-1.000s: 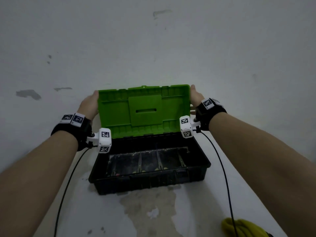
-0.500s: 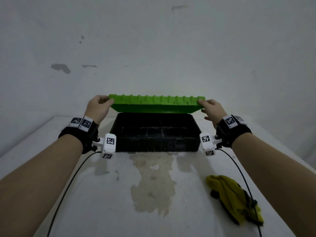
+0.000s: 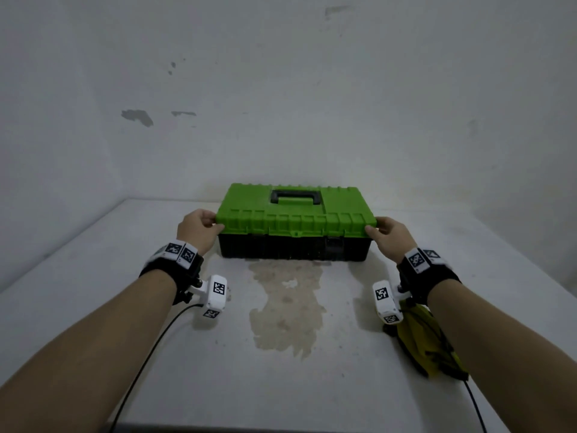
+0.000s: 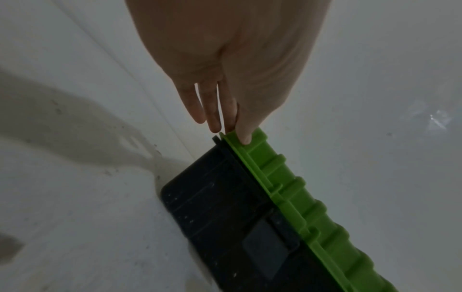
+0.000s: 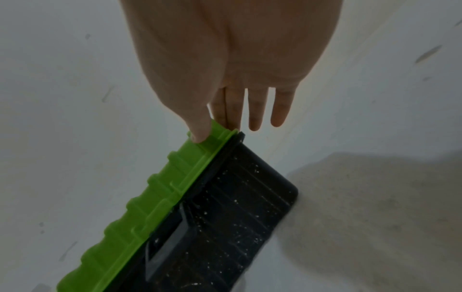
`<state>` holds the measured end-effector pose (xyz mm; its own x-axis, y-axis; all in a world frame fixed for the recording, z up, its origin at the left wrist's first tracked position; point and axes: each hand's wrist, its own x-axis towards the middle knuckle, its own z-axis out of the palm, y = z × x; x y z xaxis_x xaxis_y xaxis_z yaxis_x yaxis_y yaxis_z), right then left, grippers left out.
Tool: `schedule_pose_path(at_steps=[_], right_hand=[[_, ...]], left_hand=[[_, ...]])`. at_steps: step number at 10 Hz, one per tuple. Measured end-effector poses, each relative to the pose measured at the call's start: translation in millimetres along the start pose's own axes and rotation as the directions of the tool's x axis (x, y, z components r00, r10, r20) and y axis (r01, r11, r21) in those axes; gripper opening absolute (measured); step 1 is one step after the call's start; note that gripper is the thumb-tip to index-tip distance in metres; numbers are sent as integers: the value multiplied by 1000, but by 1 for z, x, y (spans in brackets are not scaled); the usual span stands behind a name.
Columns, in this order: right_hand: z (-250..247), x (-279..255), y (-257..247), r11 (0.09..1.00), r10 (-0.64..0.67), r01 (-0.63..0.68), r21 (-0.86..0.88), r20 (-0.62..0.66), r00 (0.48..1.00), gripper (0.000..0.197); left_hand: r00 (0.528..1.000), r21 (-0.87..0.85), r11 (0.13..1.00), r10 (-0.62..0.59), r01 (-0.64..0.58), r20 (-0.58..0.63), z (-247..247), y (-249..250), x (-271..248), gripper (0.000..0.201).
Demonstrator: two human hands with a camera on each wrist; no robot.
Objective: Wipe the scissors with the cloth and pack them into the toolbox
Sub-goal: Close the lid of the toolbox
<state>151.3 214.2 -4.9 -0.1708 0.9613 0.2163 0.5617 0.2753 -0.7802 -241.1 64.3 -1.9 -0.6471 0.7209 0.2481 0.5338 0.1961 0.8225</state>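
The toolbox stands closed at the back of the table, its green lid (image 3: 293, 220) down on the black base (image 3: 274, 250). My left hand (image 3: 218, 225) pinches the lid's front left corner, and my right hand (image 3: 371, 228) pinches the front right corner. In the left wrist view the thumb lies on the lid (image 4: 300, 197) with the fingers (image 4: 212, 110) at its edge. The right wrist view shows the same hold on the lid (image 5: 155, 197). A yellow cloth (image 3: 427, 342) lies crumpled under my right forearm. No scissors show in any view.
The white table (image 3: 125, 307) has a large pale stain (image 3: 287, 307) in front of the toolbox. The wall (image 3: 281, 104) rises right behind the box. A black latch (image 3: 334, 244) hangs on the base's front. Wrist-camera cables trail toward me.
The lid has swung from upright, past half-way, down onto the base with both hands on its corners. The box's inside is now hidden. The camera view has pulled back.
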Motion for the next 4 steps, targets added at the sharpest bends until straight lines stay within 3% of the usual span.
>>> schedule_pose_path(at_steps=[1,3,4], right_hand=[[0,-5,-2,996,-16,15,-89,-4,1000,39],[-12,-33,-21,942,56,-29,-336,70,996,48],[-33,-60,-37,933,-8,31,-357,66,998,51]], left_hand=[[1000,-3,1000,12,-12,-18,3,-2,-7,28],[997,52,997,51,-54,59,-13,0,-38,38],[992,-7,992,125,-125,19,-35,-3,-78,27]])
